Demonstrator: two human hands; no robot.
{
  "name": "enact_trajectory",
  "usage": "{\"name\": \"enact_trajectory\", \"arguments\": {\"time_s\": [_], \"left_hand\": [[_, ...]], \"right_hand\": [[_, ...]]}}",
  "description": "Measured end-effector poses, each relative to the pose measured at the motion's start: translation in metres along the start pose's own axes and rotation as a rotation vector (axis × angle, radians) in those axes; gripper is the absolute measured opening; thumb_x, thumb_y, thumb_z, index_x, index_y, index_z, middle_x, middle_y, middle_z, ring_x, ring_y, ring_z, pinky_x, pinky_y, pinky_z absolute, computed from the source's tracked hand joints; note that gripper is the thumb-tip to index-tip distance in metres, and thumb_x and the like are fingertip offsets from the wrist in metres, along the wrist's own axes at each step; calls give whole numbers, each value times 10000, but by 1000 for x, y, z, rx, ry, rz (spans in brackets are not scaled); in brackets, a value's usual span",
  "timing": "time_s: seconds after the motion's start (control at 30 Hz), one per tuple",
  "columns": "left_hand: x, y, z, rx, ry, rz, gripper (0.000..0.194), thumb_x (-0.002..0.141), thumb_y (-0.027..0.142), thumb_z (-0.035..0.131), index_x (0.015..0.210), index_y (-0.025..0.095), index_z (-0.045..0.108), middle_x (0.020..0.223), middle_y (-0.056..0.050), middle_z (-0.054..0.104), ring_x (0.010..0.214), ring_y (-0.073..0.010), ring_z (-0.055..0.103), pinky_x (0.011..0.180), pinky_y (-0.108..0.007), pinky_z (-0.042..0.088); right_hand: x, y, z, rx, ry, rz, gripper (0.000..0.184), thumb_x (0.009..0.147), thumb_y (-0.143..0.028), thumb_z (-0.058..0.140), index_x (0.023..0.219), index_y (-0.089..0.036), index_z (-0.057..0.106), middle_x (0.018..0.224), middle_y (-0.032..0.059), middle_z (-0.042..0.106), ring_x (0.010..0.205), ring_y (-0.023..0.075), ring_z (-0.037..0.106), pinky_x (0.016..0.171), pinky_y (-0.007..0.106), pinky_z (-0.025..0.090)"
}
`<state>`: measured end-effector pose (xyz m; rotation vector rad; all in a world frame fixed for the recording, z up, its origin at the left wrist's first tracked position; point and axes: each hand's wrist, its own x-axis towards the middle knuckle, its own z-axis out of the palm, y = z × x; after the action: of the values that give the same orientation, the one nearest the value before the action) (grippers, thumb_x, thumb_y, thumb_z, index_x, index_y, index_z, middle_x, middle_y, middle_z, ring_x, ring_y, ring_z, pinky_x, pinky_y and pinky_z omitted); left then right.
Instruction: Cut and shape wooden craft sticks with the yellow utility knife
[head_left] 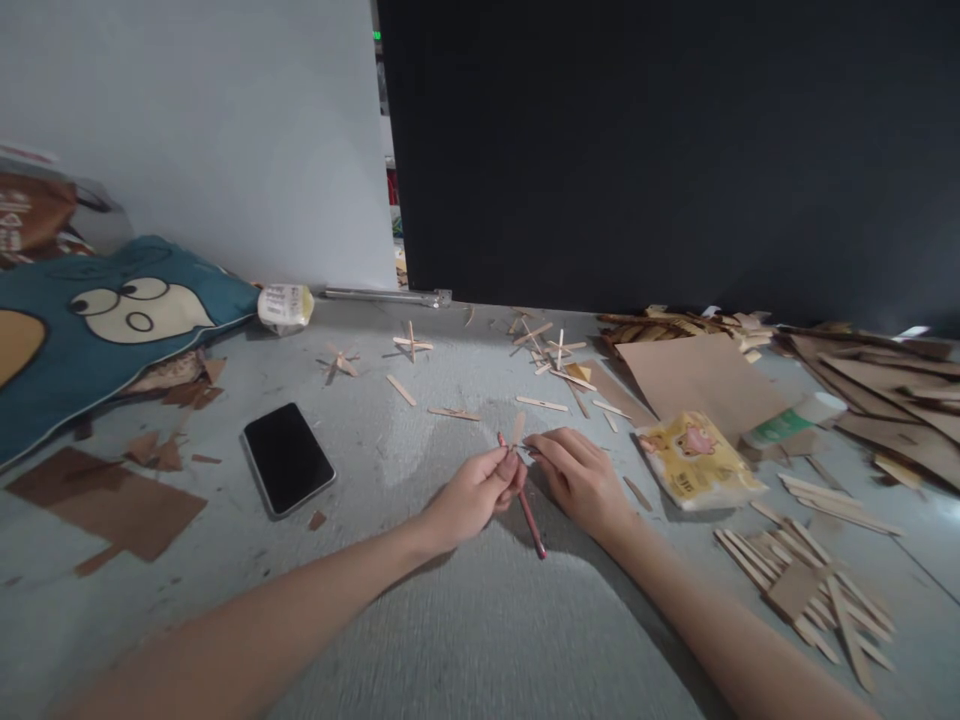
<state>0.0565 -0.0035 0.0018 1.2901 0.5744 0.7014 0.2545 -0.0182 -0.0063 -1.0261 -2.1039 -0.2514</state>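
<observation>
My left hand (476, 492) is closed, with a short flat wooden craft stick (518, 428) pinched upright between thumb and fingers. A red pencil (534, 525) slants past that hand, its near end toward me; whether it is gripped or only lies on the table I cannot tell. My right hand (574, 475) is just to the right, fingers bent and pinched together. Its fingertips come close to the stick, and a small dark bit shows there, too small to name.
Beyond my hands lie loose craft sticks (541, 404) and small crossed-stick pieces (412, 343). A phone (289, 460), cardboard (105, 505) and a blue cushion (127, 340) are at left. At right are a yellow tissue pack (697, 460), a glue stick (796, 420) and piled sticks (814, 580).
</observation>
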Motion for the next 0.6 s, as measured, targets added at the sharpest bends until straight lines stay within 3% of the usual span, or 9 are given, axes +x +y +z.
{"name": "enact_trajectory", "arguments": {"time_s": [0.13, 0.23, 0.27, 0.33, 0.43, 0.5, 0.6], "left_hand": [[0, -1, 0, 33, 36, -8, 560, 943, 712, 540, 800, 171, 546, 607, 56, 425, 508, -83, 342, 497, -237, 254], [-2, -1, 1, 44, 93, 19, 456, 955, 611, 593, 1058, 167, 570, 581, 79, 465, 473, -87, 378, 486, -217, 305], [-3, -1, 2, 38, 105, 30, 475, 961, 562, 611, 1220, 173, 532, 574, 93, 475, 458, -88, 384, 483, -210, 316], [-4, 1, 3, 20, 108, 53, 666, 981, 460, 617, 1517, 204, 315, 552, 122, 478, 422, -88, 377, 473, -196, 324], [-5, 4, 3, 22, 66, 61, 836, 1010, 354, 574, 1656, 240, 56, 533, 128, 493, 385, -82, 364, 453, -181, 319], [-5, 4, 2, 49, 42, 47, 804, 1019, 313, 544, 1666, 238, 72, 534, 118, 508, 371, -76, 367, 443, -174, 310], [-3, 1, -1, 128, 41, 41, 684, 1012, 244, 513, 1632, 220, 223, 523, 118, 481, 381, -70, 373, 456, -167, 317]], "right_hand": [[-2, 1, 1, 4, -13, -43, 184, 1067, -172, 495, 1126, -200, 667, 924, 88, 714, 808, 202, 657, 724, 318, 524], [-3, 2, 2, 0, -11, -42, 179, 1071, -183, 500, 1145, -209, 660, 923, 85, 705, 807, 204, 645, 724, 325, 517], [-3, 2, 3, -4, -13, -40, 181, 1073, -185, 497, 1150, -211, 659, 921, 85, 702, 807, 205, 640, 723, 328, 513], [-2, 2, 3, -14, -23, -43, 190, 1075, -176, 486, 1153, -210, 656, 919, 87, 699, 809, 208, 630, 718, 332, 501], [-1, 2, 3, -28, -44, -53, 190, 1073, -154, 474, 1131, -197, 650, 924, 93, 699, 800, 211, 605, 706, 331, 478], [0, 2, 3, -38, -69, -54, 187, 1070, -145, 469, 1115, -190, 645, 922, 93, 698, 801, 215, 590, 708, 333, 468], [1, 0, 2, -53, -104, -54, 202, 1066, -131, 454, 1087, -187, 647, 910, 89, 696, 801, 222, 578, 706, 339, 450]]}}
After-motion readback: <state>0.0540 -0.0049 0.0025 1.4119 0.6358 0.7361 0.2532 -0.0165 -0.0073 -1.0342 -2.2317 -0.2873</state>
